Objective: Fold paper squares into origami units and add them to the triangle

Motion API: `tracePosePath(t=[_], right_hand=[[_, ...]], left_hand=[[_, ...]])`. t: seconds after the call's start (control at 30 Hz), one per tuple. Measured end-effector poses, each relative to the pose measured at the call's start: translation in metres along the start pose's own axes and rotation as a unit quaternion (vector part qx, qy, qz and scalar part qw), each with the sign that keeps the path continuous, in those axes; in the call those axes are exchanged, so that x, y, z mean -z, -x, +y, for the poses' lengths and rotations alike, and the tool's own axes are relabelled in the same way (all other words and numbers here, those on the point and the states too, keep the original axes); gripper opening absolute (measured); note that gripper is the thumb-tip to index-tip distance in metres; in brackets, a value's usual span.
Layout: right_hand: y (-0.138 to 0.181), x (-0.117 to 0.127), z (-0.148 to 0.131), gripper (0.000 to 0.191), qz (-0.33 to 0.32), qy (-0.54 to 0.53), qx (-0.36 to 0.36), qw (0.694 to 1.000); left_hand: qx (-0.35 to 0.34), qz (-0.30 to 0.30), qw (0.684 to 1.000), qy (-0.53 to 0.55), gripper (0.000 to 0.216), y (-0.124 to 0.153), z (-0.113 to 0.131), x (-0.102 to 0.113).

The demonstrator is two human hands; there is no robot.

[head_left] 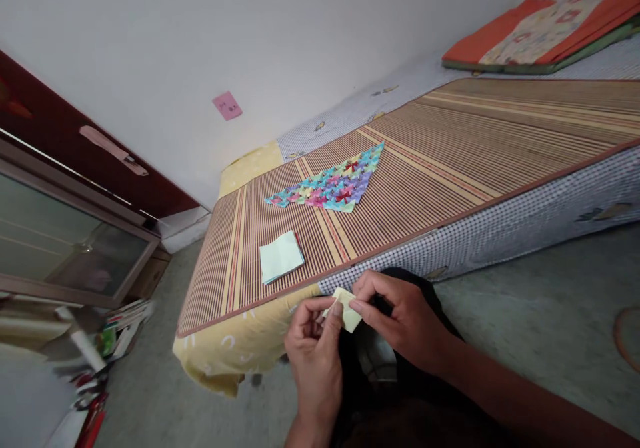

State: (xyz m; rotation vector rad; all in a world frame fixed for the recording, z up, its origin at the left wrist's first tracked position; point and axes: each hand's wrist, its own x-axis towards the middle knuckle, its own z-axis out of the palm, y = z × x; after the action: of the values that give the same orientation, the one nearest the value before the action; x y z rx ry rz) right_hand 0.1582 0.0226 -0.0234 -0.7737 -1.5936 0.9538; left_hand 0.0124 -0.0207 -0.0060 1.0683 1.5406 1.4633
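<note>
A small folded piece of pale yellow paper [352,322] is held above my lap, just off the bed's front edge. My left hand [317,341] pinches its left side between thumb and fingers. At its upper right, my right hand [395,305] grips the same paper, thumb on top. Beyond my hands, a stack of pale green square paper sheets [281,257] lies on the striped mat. Farther back is a triangular sheet of many joined folded paper pieces [327,185] in blue, pink, purple and yellow.
The striped mat [400,175] covers the bed, with checked and yellow cloth hanging over its front. Folded orange bedding [590,31] lies at the far right. A pink paper [227,105] is on the wall. To the left stand a glass-fronted cabinet [75,235] and clutter on the floor.
</note>
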Motion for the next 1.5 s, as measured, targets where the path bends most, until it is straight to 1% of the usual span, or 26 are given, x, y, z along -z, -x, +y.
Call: tracePosePath(t=[0.17,0.33,0.47,0.6,0.73,0.8,0.87,0.93,1.0,1.03,1.13,1.2,1.33,1.5], right_hand=[[0.0,-0.003,0.0,0.022,-0.001,0.013,-0.021,1.0],[0.0,-0.002,0.002,0.022,-0.013,0.025,-0.046,0.999],[0.0,0.004,0.005,0.022,-0.052,0.05,-0.077,0.994],[-0.002,0.012,0.004,0.022,-0.102,0.064,-0.107,0.987],[-0.003,0.017,0.001,0.023,-0.167,0.06,-0.127,0.976],[-0.003,0.019,0.001,0.023,-0.183,0.065,-0.134,0.972],[-0.003,0.02,0.002,0.022,-0.18,0.063,-0.139,0.972],[-0.004,0.02,0.004,0.019,-0.151,0.043,-0.143,0.977],[-0.004,0.02,0.006,0.017,-0.124,0.015,-0.145,0.981],[-0.004,0.02,0.007,0.017,-0.121,0.005,-0.146,0.982],[-0.004,0.022,0.009,0.023,-0.133,-0.008,-0.144,0.981],[-0.004,0.022,0.009,0.028,-0.127,-0.014,-0.146,0.981],[-0.004,0.02,0.009,0.031,-0.109,-0.031,-0.16,0.981],[-0.004,0.019,0.012,0.036,-0.097,-0.062,-0.166,0.979]], left_hand=[[-0.008,0.0,1.0,0.001,0.026,0.001,-0.003,-0.001],[0.0,-0.01,1.0,0.024,0.025,0.0,-0.007,-0.003],[0.032,-0.064,0.997,0.036,0.038,-0.004,-0.005,-0.001],[0.074,-0.14,0.987,0.015,0.03,-0.012,-0.002,0.004],[0.072,-0.187,0.979,-0.029,0.025,-0.015,0.001,0.008],[0.054,-0.202,0.976,-0.06,0.026,-0.015,0.003,0.008],[0.028,-0.2,0.975,-0.09,0.028,-0.014,0.004,0.008],[0.02,-0.184,0.978,-0.092,0.029,-0.013,0.004,0.007],[0.042,-0.168,0.983,-0.065,0.029,-0.014,0.002,0.006],[0.059,-0.163,0.984,-0.046,0.028,-0.014,0.0,0.006],[0.106,-0.161,0.981,0.017,0.026,-0.017,-0.007,0.007],[0.126,-0.166,0.976,0.057,0.026,-0.017,-0.01,0.006],[0.132,-0.176,0.971,0.093,0.028,-0.015,-0.011,0.003],[0.127,-0.149,0.974,0.114,0.026,-0.012,-0.013,0.0]])
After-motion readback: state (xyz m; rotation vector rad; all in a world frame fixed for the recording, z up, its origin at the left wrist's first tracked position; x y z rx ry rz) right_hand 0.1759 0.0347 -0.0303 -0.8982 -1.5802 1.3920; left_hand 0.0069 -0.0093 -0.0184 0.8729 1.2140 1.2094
